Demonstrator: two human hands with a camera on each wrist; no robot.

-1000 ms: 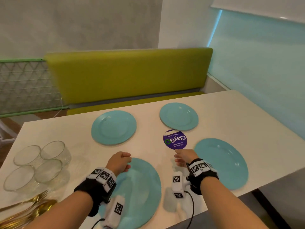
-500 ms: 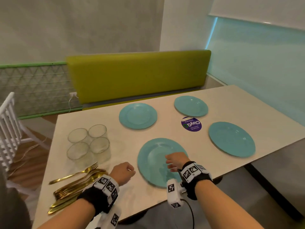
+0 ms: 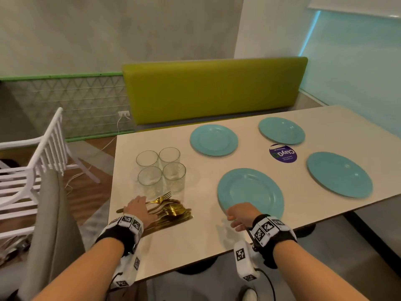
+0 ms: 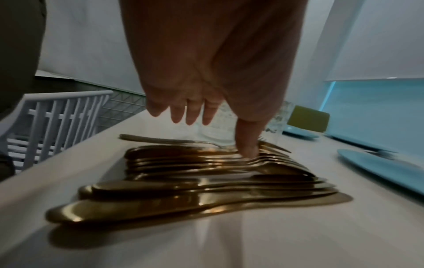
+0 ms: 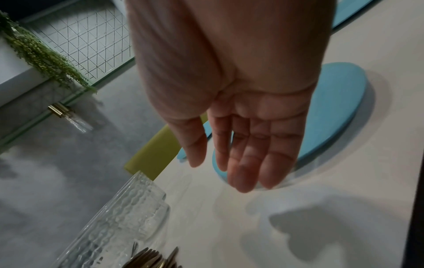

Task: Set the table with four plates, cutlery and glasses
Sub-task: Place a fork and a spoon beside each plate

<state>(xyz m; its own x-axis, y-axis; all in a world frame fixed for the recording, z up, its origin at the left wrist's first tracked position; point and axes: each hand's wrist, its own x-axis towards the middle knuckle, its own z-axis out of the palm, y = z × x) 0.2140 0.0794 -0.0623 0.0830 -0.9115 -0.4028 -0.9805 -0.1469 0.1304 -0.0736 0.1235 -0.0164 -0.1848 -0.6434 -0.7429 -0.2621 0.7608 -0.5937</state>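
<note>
Several light blue plates lie on the white table (image 3: 195,235): the near plate (image 3: 251,192), one far left (image 3: 213,140), one far right (image 3: 281,130) and one at the right (image 3: 339,174). A pile of gold cutlery (image 3: 171,211) (image 4: 206,174) lies near the table's left front. My left hand (image 3: 138,210) is over the pile, fingers (image 4: 190,116) spread, thumb (image 4: 249,145) touching the forks. Several clear glasses (image 3: 161,168) stand just behind the cutlery. My right hand (image 3: 242,216) (image 5: 241,145) hovers with relaxed fingers at the near plate's front rim, holding nothing.
A purple round sticker (image 3: 283,153) lies between the plates. A green bench back (image 3: 214,90) runs behind the table. A white slatted chair (image 3: 32,168) stands at the left, with a grey garment (image 3: 54,224) beside it.
The view swung left. My left hand went from a loose fist beside the near plate over onto the cutlery pile and spread out. My right hand drew back to the plate's front rim.
</note>
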